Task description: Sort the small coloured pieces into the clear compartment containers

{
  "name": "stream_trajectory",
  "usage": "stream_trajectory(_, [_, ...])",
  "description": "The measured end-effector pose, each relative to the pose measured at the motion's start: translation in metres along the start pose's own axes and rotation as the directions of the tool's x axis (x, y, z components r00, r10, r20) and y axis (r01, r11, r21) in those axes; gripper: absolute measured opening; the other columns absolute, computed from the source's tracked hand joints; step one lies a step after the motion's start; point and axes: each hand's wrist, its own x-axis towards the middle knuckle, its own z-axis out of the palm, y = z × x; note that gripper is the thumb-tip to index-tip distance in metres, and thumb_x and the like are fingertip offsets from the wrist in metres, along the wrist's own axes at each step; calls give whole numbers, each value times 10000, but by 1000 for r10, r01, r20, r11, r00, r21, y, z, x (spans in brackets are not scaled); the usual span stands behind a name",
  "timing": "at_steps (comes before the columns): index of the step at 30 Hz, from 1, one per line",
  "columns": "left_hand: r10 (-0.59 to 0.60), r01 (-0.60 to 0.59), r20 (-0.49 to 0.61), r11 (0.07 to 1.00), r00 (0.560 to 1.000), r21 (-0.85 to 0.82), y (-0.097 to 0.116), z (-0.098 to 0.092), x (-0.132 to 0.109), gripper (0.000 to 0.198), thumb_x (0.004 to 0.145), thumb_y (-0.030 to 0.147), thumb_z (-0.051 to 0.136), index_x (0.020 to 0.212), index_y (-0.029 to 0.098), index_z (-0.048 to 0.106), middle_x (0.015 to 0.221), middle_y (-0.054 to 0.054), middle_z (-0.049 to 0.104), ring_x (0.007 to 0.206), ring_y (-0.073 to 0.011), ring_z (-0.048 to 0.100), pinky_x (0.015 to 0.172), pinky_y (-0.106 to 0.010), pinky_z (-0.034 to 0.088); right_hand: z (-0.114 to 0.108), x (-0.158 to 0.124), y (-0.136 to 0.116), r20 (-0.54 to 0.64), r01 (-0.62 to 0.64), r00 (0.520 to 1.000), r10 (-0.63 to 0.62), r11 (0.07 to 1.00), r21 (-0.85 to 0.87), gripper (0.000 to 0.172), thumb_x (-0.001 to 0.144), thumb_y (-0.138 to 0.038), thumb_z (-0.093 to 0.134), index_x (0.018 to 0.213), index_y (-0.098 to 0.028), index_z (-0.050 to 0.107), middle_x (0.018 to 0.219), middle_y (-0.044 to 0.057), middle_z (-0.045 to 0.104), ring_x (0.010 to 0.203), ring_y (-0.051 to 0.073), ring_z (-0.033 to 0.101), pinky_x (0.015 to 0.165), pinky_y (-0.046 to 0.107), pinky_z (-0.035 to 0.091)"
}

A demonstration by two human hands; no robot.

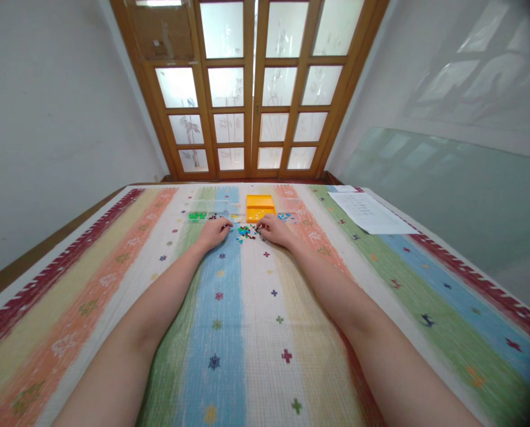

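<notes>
A small loose pile of mixed green, blue and dark brown pieces [246, 230] lies on the tablecloth between my hands. My left hand [215, 233] rests just left of it, fingers curled and tips together; whatever is in them is too small to make out. At the pile's right edge my right hand [275, 230] is closed in a pinch over the pieces, its fingertips partly hiding what they hold. Behind the pile stands an orange box [260, 200], open, with small yellow pieces in its near part. Clear containers flank it, holding green pieces [197, 216] and blue pieces [286, 217].
Left of the orange box, other clear compartments hold dark pieces [213, 217] and yellow pieces [237, 218]. White printed paper [369, 212] lies at the back right of the striped tablecloth [220, 362]. Beyond the table are wood-framed glass doors [252, 110], with walls on both sides.
</notes>
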Motion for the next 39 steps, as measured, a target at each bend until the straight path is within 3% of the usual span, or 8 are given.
stream_trajectory(6, [110,-110,13,994,994,-8,9,2,1,228,935,225,584,1016,263,794,1010,-73,730,994,-268,666,954,-398,502,1,-1,-6,49,64,997,-64,998,0,155,939,-198,657,1020,-225,786,1035,68,661,1009,221,606,901,315,454])
stream_trajectory(14, [61,-64,39,994,997,85,2,4,1,233,912,225,598,1042,246,791,1035,-96,710,1072,-289,632,1016,-429,493,7,0,-6,68,65,996,-62,997,-29,163,938,-196,642,1002,-231,787,1035,70,663,1025,229,599,908,324,453])
stream_trajectory(21, [102,-106,55,991,993,78,-2,6,0,223,895,227,607,1017,241,793,1040,-93,706,1055,-289,627,1009,-434,488,-1,-1,1,-165,-40,986,36,999,-21,130,960,-192,605,982,-207,732,1025,79,690,1012,225,601,910,327,444])
stream_trajectory(26, [110,-116,73,990,991,84,-2,5,0,207,892,230,603,995,239,782,1036,-85,703,1064,-280,623,1007,-425,489,-13,1,38,-381,-213,904,196,977,-3,130,936,-193,598,992,-211,714,990,80,701,999,251,598,911,363,450])
stream_trajectory(31, [131,-138,83,986,988,89,-2,3,-1,204,912,234,581,993,216,767,1034,-86,696,1047,-277,620,987,-427,489,-29,-7,78,-498,-242,838,222,970,25,134,902,-181,583,942,-213,707,980,88,716,978,270,602,927,398,451])
stream_trajectory(34, [134,-141,78,986,988,90,-4,5,0,198,916,239,584,995,216,765,1034,-84,698,1041,-274,624,982,-426,489,-36,-16,90,-524,-273,816,244,962,23,138,892,-180,585,943,-215,708,1004,91,732,967,276,604,952,419,445])
stream_trajectory(39, [137,-142,67,987,988,77,-8,8,0,205,920,241,588,1005,218,773,1032,-80,701,1041,-270,628,990,-425,487,-35,-20,94,-508,-307,819,266,952,4,133,887,-178,584,915,-214,708,1007,98,735,992,286,597,953,422,445])
